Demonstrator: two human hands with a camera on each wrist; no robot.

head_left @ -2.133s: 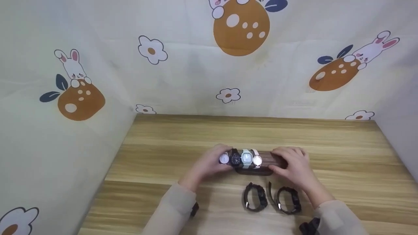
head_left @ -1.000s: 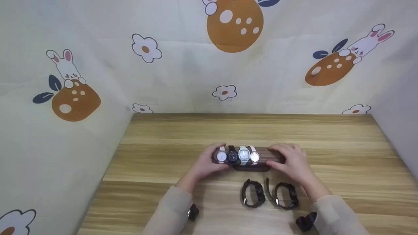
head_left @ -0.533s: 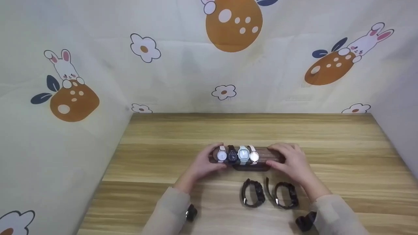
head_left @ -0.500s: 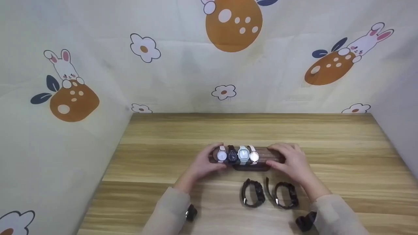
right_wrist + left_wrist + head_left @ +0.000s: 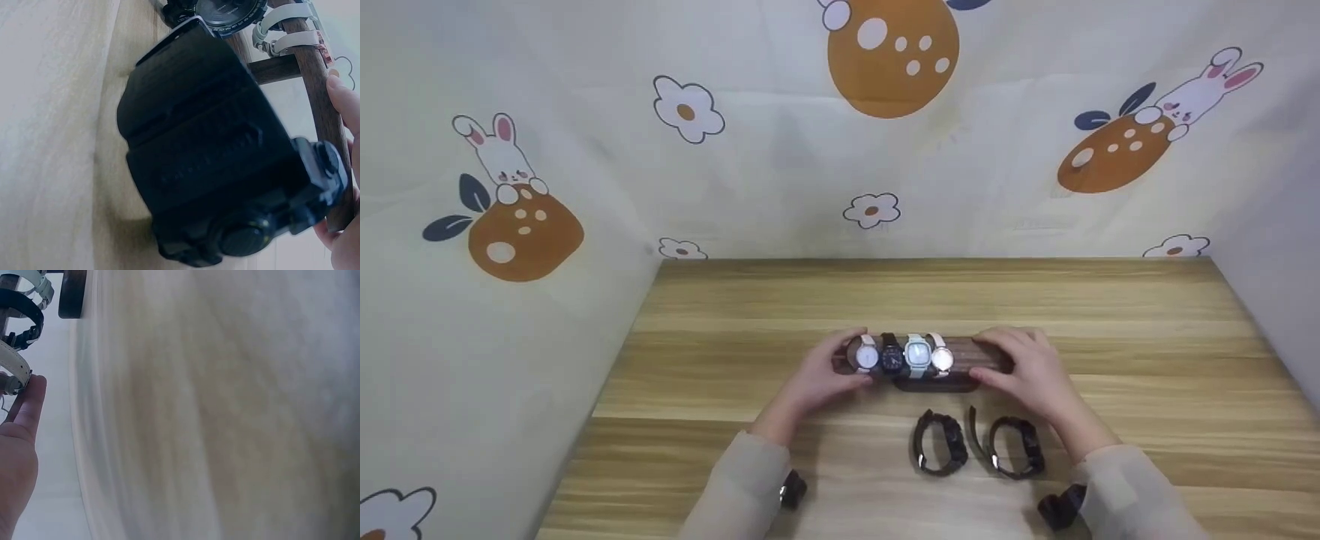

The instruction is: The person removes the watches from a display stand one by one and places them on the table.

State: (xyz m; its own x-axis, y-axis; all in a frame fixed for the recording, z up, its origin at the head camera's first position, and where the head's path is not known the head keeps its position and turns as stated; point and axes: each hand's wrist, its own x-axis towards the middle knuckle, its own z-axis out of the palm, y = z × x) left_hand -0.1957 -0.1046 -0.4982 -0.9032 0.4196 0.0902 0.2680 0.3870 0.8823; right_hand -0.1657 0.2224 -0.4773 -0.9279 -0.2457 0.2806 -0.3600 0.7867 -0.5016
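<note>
A dark wooden watch stand stands on the table, its bar running crosswise. From left to right it bears a white-strapped round watch, a black square watch, a mint square watch and a pale-strapped round watch. My left hand holds the bar's left end, thumb in front and fingers behind. In the left wrist view its thumb reaches right to the white strap. My right hand grips the bare right end of the bar.
Two black watches, one closed and one with its strap end loose, lie in front of the stand. More black watches lie by the left sleeve and right sleeve. A patterned curtain rises behind the table.
My left hand has slid outward to the left, uncovering the leftmost white watch and its strap. The right hand keeps its place on the bar. The head view has shifted slightly.
</note>
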